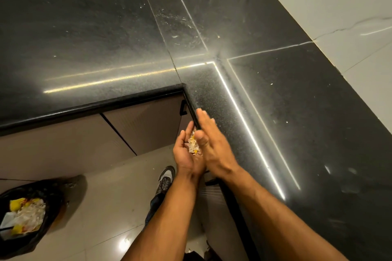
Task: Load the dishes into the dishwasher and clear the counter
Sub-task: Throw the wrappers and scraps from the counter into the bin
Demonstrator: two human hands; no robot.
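two hands, scraps [194, 144] cupped in left hand [185, 152]

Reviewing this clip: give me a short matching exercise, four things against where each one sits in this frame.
Things:
1. food scraps
2. black rubbish bag
3. right hand
4. shoe

Places:
A. on the floor, lower left
B. at the counter's front edge, fingers straight
C. on the floor tiles below the hands
D. in the cupped left hand

Pairs: 1-D, 2-A, 3-B, 4-C
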